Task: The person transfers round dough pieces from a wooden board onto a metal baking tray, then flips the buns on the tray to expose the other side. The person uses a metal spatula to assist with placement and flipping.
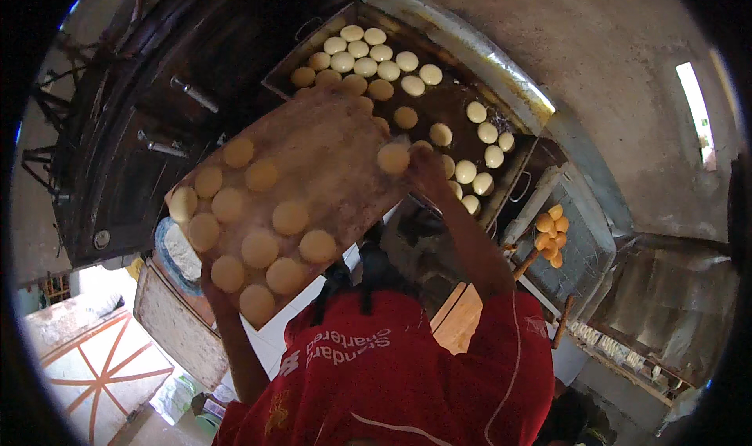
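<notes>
I see both arms (475,246) stretched forward. The right hand (425,169) reaches farther; the left hand (209,278) is mostly hidden.

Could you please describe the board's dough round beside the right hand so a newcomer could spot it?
Find the large brown board. At its right end, beside the right hand, lies a dough round. It sits alone; the board's other rounds cluster leftward.

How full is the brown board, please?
Partly full: the board has dough rounds clustered toward its left, its right half mostly bare.
</notes>
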Action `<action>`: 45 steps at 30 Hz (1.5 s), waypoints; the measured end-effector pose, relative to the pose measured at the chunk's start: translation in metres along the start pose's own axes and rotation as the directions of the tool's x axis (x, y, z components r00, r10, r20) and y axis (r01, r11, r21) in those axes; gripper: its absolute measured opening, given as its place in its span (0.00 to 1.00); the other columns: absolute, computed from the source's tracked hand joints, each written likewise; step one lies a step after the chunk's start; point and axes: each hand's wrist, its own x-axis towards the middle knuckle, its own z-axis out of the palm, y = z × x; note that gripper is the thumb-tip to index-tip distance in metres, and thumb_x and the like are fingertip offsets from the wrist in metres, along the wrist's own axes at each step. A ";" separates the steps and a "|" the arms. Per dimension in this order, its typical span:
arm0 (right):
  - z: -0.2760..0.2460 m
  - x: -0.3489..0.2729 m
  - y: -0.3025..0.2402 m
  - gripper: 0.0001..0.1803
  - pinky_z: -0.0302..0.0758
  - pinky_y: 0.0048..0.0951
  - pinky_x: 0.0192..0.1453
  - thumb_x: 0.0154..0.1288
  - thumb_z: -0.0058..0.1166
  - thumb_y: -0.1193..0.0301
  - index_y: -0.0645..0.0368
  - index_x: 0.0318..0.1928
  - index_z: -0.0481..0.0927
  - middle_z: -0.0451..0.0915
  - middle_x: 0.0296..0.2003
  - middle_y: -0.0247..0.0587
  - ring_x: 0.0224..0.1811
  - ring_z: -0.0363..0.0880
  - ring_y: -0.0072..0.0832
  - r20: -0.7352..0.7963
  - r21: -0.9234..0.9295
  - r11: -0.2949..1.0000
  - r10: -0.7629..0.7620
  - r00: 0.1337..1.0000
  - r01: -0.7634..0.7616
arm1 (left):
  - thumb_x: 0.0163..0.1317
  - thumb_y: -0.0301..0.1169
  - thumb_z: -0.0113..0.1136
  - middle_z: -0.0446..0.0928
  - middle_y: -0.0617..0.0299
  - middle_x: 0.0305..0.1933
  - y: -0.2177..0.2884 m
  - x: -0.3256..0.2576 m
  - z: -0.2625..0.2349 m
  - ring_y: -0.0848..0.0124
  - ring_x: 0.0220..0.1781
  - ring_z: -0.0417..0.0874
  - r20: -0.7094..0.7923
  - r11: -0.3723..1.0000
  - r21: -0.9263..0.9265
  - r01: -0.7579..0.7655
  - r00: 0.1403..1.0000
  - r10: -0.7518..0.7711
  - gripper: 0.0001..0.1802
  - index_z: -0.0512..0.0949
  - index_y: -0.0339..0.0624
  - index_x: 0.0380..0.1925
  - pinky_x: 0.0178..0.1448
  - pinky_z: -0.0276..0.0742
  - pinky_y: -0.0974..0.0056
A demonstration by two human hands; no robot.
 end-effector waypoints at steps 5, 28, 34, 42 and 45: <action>-0.024 0.074 0.079 0.19 0.81 0.44 0.38 0.73 0.49 0.54 0.57 0.41 0.84 0.85 0.31 0.48 0.33 0.85 0.46 -0.356 -0.117 0.977 0.127 0.926 -0.179 | 0.77 0.50 0.41 0.74 0.52 0.66 0.018 -0.016 0.022 0.56 0.64 0.79 0.026 0.995 -0.064 0.072 0.997 -0.070 0.31 0.66 0.41 0.69 0.66 0.79 0.48; 0.050 -0.073 -0.098 0.13 0.80 0.29 0.46 0.69 0.58 0.65 0.64 0.44 0.83 0.85 0.37 0.36 0.42 0.84 0.24 0.379 0.679 0.622 0.158 0.912 -0.390 | 0.77 0.43 0.45 0.78 0.55 0.59 -0.028 0.033 0.025 0.61 0.56 0.84 0.176 0.988 -0.024 -0.151 0.973 0.153 0.26 0.70 0.40 0.66 0.57 0.85 0.53; -0.003 0.014 0.015 0.15 0.79 0.30 0.39 0.67 0.58 0.66 0.63 0.47 0.84 0.85 0.35 0.36 0.36 0.83 0.23 -0.099 0.319 0.943 0.135 0.986 -0.097 | 0.77 0.46 0.45 0.75 0.53 0.64 0.005 0.008 -0.002 0.59 0.62 0.81 -0.005 0.998 0.037 0.052 0.999 -0.052 0.29 0.66 0.39 0.69 0.63 0.81 0.51; -0.062 0.090 0.124 0.17 0.80 0.47 0.35 0.69 0.55 0.55 0.56 0.40 0.84 0.85 0.28 0.52 0.32 0.85 0.50 -0.570 -0.339 0.809 0.229 0.789 -0.480 | 0.77 0.46 0.45 0.75 0.51 0.64 0.000 0.015 -0.028 0.57 0.62 0.81 0.104 0.969 0.175 -0.172 0.982 0.155 0.28 0.68 0.39 0.67 0.64 0.80 0.48; -0.039 0.078 0.024 0.15 0.79 0.46 0.33 0.70 0.55 0.57 0.56 0.39 0.84 0.85 0.26 0.49 0.28 0.85 0.48 -0.632 -0.151 0.965 0.073 0.771 -0.215 | 0.76 0.46 0.46 0.77 0.52 0.62 -0.005 0.000 -0.039 0.57 0.59 0.83 0.188 0.744 0.541 -0.392 0.919 0.347 0.27 0.70 0.39 0.66 0.61 0.82 0.50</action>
